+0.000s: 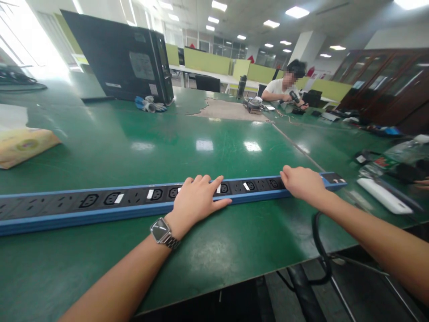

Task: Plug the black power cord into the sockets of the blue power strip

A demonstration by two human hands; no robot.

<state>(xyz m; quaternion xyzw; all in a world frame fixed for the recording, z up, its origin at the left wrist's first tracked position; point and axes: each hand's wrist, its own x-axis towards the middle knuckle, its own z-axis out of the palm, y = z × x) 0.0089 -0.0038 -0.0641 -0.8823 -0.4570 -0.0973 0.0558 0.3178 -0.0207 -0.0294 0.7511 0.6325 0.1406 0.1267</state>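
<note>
A long blue-and-black power strip (134,203) lies across the green table, its row of sockets facing up. Several small white stickers (150,194) mark its black face. Flat over the middle of the strip rests my left hand (196,199), fingers and thumb stretched out, a watch on its wrist. My right hand (301,182) is closed, its fingers curled at the strip's right part; whatever they pinch is hidden. Beyond that hand the strip's right end (333,179) shows. A black cable (317,237) hangs below, over the table's front edge.
A black computer case (124,62) stands at the back left, with gloves (150,104) beside it. Left is a tissue pack (27,145). At right lie a white object (384,195) and a plastic bottle (392,154). Across the table a person (284,87) holds a power tool.
</note>
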